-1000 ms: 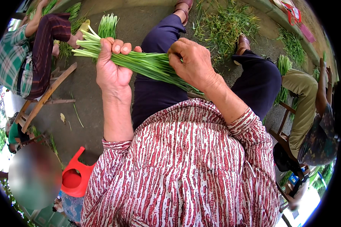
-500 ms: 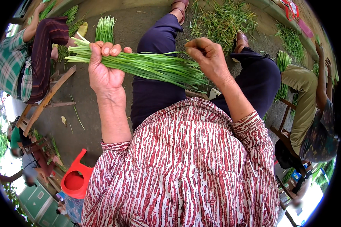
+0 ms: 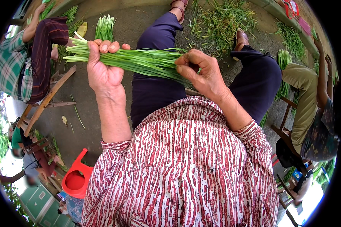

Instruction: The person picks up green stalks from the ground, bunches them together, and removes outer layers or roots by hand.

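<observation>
My left hand [image 3: 106, 66] is wrapped round a bunch of green chives [image 3: 146, 60], its fingers closed near the pale stem ends. The bunch lies sideways above my left thigh, stems to the left and long flat leaves to the right. At the leaf end, my right hand [image 3: 201, 70] is closed in a pinch on some chive leaves, with thumb and forefinger drawn together. That hand covers the leaf tips, so how many leaves it grips is hidden.
A tied-looking chive bundle [image 3: 105, 28] stands on the ground ahead. Loose green trimmings [image 3: 225, 22] lie between my feet. A red plastic stool [image 3: 77, 176] is at lower left, a wooden seat frame [image 3: 51, 100] above it. Other people sit on both sides.
My right hand has moved left and slightly down, from above the leaf tips onto the leaf end. The left hand keeps its hold on the bunch, nearly unmoved.
</observation>
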The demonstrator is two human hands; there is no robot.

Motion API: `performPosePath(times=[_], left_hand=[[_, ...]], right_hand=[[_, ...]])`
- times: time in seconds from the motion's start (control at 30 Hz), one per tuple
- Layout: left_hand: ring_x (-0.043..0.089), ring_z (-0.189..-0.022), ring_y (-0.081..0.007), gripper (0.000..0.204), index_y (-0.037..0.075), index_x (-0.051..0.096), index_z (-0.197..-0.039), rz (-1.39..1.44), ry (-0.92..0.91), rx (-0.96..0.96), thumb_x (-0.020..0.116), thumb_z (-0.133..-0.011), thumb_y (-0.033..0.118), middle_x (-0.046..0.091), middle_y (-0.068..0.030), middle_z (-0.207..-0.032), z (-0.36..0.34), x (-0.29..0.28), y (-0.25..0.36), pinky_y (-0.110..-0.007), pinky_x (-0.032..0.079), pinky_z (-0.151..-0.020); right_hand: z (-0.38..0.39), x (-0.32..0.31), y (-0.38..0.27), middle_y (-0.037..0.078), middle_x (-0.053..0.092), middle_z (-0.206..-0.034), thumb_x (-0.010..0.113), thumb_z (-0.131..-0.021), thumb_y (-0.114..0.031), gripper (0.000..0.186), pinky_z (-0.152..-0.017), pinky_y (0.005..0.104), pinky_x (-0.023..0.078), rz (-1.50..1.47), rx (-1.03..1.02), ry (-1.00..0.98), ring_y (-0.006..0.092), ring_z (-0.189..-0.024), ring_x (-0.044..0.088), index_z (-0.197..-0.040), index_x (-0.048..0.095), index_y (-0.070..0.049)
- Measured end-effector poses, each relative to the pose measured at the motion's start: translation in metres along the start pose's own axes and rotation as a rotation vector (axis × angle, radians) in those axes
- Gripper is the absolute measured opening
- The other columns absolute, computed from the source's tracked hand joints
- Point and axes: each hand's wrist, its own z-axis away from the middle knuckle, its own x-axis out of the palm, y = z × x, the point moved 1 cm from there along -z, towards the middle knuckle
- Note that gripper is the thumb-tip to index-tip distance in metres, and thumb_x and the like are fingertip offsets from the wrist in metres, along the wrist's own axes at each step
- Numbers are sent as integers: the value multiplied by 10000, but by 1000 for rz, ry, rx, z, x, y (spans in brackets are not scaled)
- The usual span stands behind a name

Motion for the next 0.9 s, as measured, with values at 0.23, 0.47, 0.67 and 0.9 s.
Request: performPosePath(times=[0.23,0.47,0.67,0.9], left_hand=[[541,-706,-175,217,105,561,-798,-92,56,39,621,-863,303,525,1,-685,1,6,-9,-476,471,-798],[522,-686,-164,236,117,540,-779,-116,68,65,618,-863,324,501,7,-678,5,15,-17,-467,485,-775],[514,-673,-162,253,124,517,-757,-163,97,115,610,-863,334,479,16,-667,12,18,-22,-462,471,-773],[497,-651,-176,265,94,506,-750,-38,65,174,584,-866,319,478,-1,-642,2,-4,39,-448,423,-806]], right_hand=[[-5,18,-11,125,587,-740,648,-764,-99,115,-632,385,481,179,-100,0,294,-680,609,-782,616,10],[-7,20,-11,145,588,-739,585,-765,-73,62,-640,421,473,379,-131,25,341,-721,601,-754,554,-20],[-18,4,0,159,598,-746,550,-815,-131,100,-649,422,482,615,-127,166,348,-746,609,-788,546,-35],[-14,-99,98,53,515,-582,594,-847,-233,247,-537,319,422,149,409,497,164,-563,520,-719,575,-23]])
